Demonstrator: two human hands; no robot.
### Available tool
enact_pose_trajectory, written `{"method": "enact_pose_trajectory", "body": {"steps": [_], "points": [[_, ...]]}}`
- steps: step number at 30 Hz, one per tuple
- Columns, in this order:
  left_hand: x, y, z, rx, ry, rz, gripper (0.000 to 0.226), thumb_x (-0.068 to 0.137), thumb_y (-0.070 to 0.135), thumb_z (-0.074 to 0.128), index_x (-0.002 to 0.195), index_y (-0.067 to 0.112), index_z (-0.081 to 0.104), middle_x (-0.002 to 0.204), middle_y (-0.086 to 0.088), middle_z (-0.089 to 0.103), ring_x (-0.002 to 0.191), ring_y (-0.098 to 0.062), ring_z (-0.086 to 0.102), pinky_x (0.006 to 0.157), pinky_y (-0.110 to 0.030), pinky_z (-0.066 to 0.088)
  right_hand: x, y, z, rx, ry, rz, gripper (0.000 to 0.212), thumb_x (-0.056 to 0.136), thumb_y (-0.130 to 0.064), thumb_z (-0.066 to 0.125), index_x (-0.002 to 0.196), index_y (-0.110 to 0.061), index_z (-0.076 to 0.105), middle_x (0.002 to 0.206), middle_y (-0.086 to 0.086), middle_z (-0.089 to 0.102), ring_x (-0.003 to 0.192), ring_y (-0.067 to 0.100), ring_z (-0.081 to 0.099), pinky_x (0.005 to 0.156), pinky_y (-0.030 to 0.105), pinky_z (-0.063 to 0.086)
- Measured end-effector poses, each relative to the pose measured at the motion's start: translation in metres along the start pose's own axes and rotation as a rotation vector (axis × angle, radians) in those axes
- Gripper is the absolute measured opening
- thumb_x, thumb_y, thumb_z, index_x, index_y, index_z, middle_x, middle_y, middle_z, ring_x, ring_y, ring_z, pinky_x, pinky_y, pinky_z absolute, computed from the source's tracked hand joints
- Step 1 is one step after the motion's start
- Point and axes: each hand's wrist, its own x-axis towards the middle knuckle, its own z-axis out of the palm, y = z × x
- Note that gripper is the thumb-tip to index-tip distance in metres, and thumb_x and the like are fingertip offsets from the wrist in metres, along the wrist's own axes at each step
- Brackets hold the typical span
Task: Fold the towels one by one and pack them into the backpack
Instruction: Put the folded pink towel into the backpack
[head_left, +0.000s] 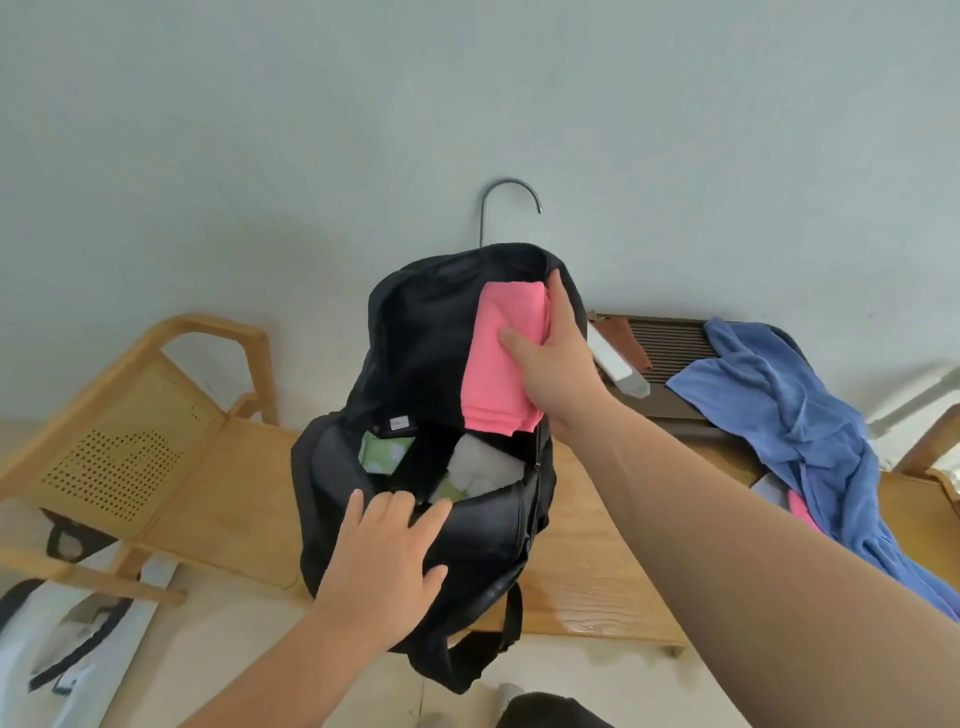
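Gripping the folded pink towel (498, 374), your right hand (550, 364) sits just right of the frame's centre. The thumb lies across the towel's front and the other fingers (561, 301) wrap its right edge and back. The towel hangs against the raised flap of the black backpack (467, 540), above the open mouth and not yet inside.

Your left hand (384, 551) lies flat on the near lip of the opening, lower centre, its fingers straight and spread, holding nothing.

A small label (399, 423) shows on the inner back wall of the backpack, but its writing is too small to read.

The pink towel is a neat, oblong bundle with stacked layers showing at its lower edge. Inside the backpack lie a pale grey towel (483, 462) and a green patterned one (382, 449). The backpack stands on the wooden worktop (587, 571). A blue towel (800, 415) lies crumpled and unfolded at the right of the frame.
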Motion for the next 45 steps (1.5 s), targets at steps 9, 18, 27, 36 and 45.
{"method": "enact_pose_trajectory", "body": {"steps": [9, 18, 27, 36, 45], "points": [[-0.023, 0.005, 0.011, 0.027, -0.023, 0.127, 0.082, 0.071, 0.051, 0.076, 0.143, 0.024, 0.046, 0.087, 0.012, 0.052, 0.079, -0.012, 0.057, 0.092, -0.042, 0.056, 0.063, 0.014, 0.011, -0.119, -0.104, 0.004, 0.082, 0.098, -0.021, 0.057, 0.160, -0.038, 0.006, 0.157, -0.007, 0.037, 0.130, 0.017, 0.046, 0.105, 0.032, 0.041], [0.005, -0.015, 0.003, -0.242, -0.006, 0.150, 0.048, 0.100, 0.047, 0.040, 0.138, 0.024, 0.058, 0.097, 0.014, 0.059, 0.092, -0.009, 0.056, 0.100, -0.029, 0.045, 0.056, 0.020, 0.024, -0.244, -0.080, -0.096, 0.081, 0.096, -0.022, 0.060, 0.159, -0.035, 0.011, 0.156, -0.007, 0.037, 0.136, 0.012, 0.042, 0.102, 0.024, 0.033], [0.009, -0.102, 0.017, -0.210, 0.192, -0.198, 0.016, 0.089, 0.039, 0.065, 0.093, 0.026, 0.075, 0.137, -0.007, 0.057, 0.124, -0.033, 0.051, 0.096, -0.061, 0.043, -0.038, 0.068, 0.084, -0.438, -0.004, 0.081, 0.029, 0.095, -0.015, 0.054, 0.103, -0.034, 0.034, 0.091, -0.003, 0.054, 0.072, 0.014, 0.055, 0.053, 0.026, 0.034], [-0.016, -0.119, 0.024, -0.492, -0.103, -0.206, 0.045, 0.096, 0.053, 0.049, 0.138, 0.037, 0.047, 0.167, 0.001, 0.007, 0.143, -0.025, 0.033, 0.113, -0.041, 0.037, 0.016, 0.092, 0.167, -0.781, -0.543, 0.447, 0.038, 0.101, -0.009, 0.045, 0.137, -0.008, 0.056, 0.141, 0.008, 0.055, 0.131, 0.027, 0.049, 0.107, 0.031, 0.040], [-0.030, -0.140, 0.033, -0.361, -0.142, -0.117, 0.066, 0.087, 0.055, 0.063, 0.145, 0.044, 0.034, 0.168, -0.001, 0.006, 0.138, -0.027, 0.039, 0.107, -0.042, 0.044, 0.016, 0.125, 0.194, -0.381, -0.578, 0.515, 0.038, 0.093, -0.007, 0.064, 0.122, -0.031, 0.064, 0.129, 0.008, 0.062, 0.105, 0.024, 0.066, 0.070, 0.021, 0.052]]}}
